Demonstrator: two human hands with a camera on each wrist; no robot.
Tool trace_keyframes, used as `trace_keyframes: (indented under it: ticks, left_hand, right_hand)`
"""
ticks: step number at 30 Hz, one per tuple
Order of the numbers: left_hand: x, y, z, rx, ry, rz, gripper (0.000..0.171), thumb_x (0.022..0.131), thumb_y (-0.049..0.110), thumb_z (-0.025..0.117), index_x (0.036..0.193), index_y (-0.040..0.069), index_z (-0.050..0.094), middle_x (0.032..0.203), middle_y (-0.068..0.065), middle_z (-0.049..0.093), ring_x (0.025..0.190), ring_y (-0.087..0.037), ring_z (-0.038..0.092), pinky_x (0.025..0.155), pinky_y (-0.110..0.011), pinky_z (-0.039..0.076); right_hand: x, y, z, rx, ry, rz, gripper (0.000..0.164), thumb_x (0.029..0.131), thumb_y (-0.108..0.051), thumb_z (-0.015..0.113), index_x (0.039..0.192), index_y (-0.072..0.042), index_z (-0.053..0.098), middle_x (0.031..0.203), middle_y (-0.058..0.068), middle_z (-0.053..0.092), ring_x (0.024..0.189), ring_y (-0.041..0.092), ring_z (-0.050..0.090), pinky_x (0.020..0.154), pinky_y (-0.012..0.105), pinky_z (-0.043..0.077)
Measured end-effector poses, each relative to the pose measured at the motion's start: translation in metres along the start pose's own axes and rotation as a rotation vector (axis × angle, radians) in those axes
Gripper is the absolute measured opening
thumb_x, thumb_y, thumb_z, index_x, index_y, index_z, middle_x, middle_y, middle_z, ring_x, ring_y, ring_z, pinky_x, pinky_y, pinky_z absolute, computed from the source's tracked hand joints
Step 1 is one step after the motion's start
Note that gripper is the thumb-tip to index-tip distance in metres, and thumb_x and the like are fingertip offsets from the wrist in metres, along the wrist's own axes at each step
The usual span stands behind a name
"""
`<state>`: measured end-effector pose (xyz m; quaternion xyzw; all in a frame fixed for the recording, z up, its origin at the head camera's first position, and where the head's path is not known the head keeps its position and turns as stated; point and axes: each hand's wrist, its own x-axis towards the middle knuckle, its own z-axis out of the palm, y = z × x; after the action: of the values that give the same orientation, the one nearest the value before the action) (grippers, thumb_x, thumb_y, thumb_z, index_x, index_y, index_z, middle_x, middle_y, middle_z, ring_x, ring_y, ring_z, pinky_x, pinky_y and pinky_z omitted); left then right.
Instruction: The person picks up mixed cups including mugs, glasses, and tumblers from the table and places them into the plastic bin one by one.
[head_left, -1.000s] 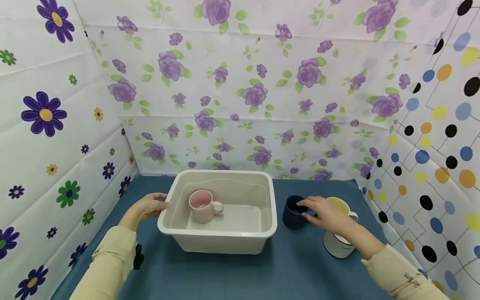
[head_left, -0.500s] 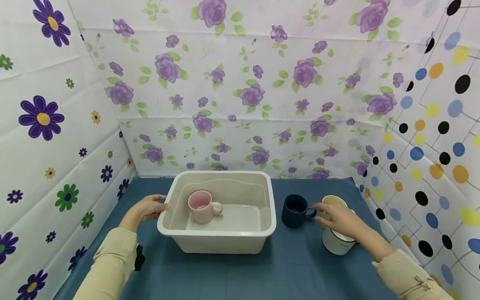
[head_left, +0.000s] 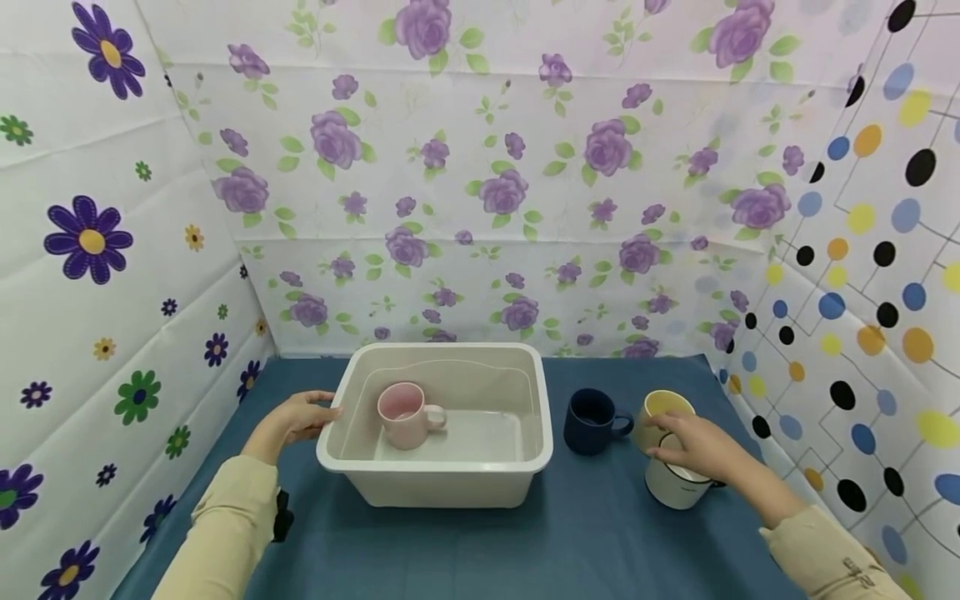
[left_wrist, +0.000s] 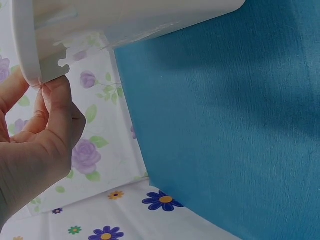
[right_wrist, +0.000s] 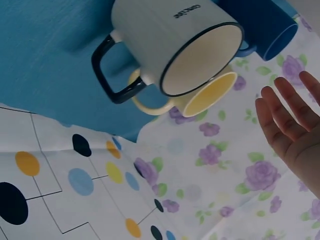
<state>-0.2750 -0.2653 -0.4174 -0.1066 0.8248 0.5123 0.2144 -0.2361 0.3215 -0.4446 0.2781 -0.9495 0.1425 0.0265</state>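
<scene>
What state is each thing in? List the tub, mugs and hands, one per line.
Off-white tub: upright, open-topped, one mug inside
Pink mug: upright, in the tub
Navy mug: upright, outside the tub
Yellow mug: upright, outside the tub, partly hidden
White mug: upright, outside the tub
Left hand: pinching the tub's rim
Right hand: fingers extended, holding nothing

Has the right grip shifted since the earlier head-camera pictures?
Yes: the right grip has moved rightward, away from the stationary navy mug.
</scene>
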Motion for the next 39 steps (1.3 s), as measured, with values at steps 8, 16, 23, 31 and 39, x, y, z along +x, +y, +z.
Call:
trace_keyframes:
  ticks: [8,16,23,31,39]
  left_hand:
    - [0.000,-0.001,0.000,0.008,-0.004,0.002,0.064,0.095,0.015,0.057,0.143,-0.010,0.023,0.114,-0.020,0.060,0.079,-0.008,0.063,0.082,-0.035,0.056]
    - [0.001,-0.003,0.001,0.003,-0.014,-0.001,0.062,0.095,0.013,0.056,0.142,-0.011,0.024,0.103,-0.013,0.063,0.076,-0.008,0.063,0.075,-0.030,0.057]
    - [0.001,-0.003,0.000,-0.004,-0.016,0.011,0.062,0.094,0.013,0.057,0.141,-0.011,0.026,0.101,-0.010,0.064,0.075,-0.008,0.063,0.076,-0.030,0.057]
    - [-0.001,-0.003,-0.002,0.006,-0.024,0.013,0.062,0.095,0.015,0.056,0.142,-0.011,0.025,0.104,-0.011,0.063,0.077,-0.008,0.063,0.078,-0.031,0.056]
    - [0.003,-0.003,-0.002,0.013,-0.016,0.008,0.061,0.095,0.016,0.057,0.141,-0.010,0.026,0.106,-0.014,0.062,0.077,-0.009,0.063,0.078,-0.031,0.057]
  right_hand:
    - [-0.007,0.014,0.006,0.011,-0.113,0.101,0.050,0.085,-0.037,0.067,0.121,-0.003,0.060,0.112,0.019,0.060,0.098,0.037,0.059,0.074,0.045,0.052]
    - [-0.011,0.025,0.005,0.028,-0.188,0.181,0.056,0.082,-0.034,0.071,0.125,-0.002,0.056,0.109,0.023,0.054,0.091,0.039,0.054,0.067,0.047,0.047]
    - [-0.013,0.032,0.010,0.017,-0.191,0.220,0.059,0.080,-0.037,0.072,0.125,-0.002,0.055,0.111,0.026,0.052,0.094,0.044,0.053,0.068,0.051,0.048]
    - [-0.017,0.039,0.021,0.016,-0.188,0.254,0.062,0.081,-0.036,0.072,0.128,-0.001,0.053,0.111,0.028,0.049,0.090,0.046,0.053,0.065,0.051,0.049]
    - [-0.015,0.047,0.030,0.014,-0.156,0.238,0.067,0.076,-0.035,0.076,0.129,-0.002,0.052,0.110,0.030,0.047,0.085,0.042,0.050,0.063,0.050,0.047]
